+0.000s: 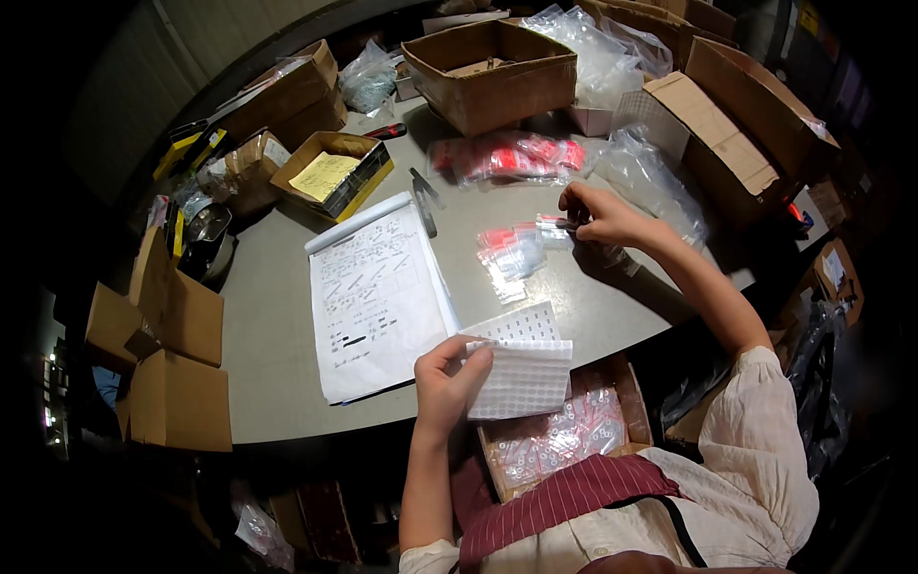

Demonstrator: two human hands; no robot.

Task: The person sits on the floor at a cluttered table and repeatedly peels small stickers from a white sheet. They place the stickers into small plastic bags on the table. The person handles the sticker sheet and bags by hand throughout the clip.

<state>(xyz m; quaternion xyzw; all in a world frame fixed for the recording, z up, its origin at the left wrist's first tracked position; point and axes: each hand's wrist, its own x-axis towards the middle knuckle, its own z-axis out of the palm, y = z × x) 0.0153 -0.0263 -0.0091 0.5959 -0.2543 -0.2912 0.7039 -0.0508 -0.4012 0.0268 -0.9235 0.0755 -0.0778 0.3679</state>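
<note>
From where I stood, the person's left hand (pixel 451 381) had closed thumb over fingers on the corner of some white label sheets (pixel 521 385), held up over the near edge of the table (pixel 277 387). The front face showed rows of round pale spots, and behind its upper edge stood a face with small dark marks; whether that was one folded sheet or two, I could not tell.

The right hand (pixel 607 218) was narrow, fingers bunched together, at the right end of a spread of small clear bags (pixel 516 251) with red strips. These lay in the right half of the table, well in from its near edge. Whether the fingertips pinched a bag or only touched one, I could not make out.

To my eye, good work here wanted a light left grip at the very corner, so the sheets did not crease, and their face turned towards the right hand. The bags overlapped, so a single one was best steadied flat before being handled, lest its neighbours slide. The notepad (pixel 382 277), near the left hand, deserved clearance, as did the open carton (pixel 633 409) of filled packets (pixel 555 442) below the near edge.
</note>
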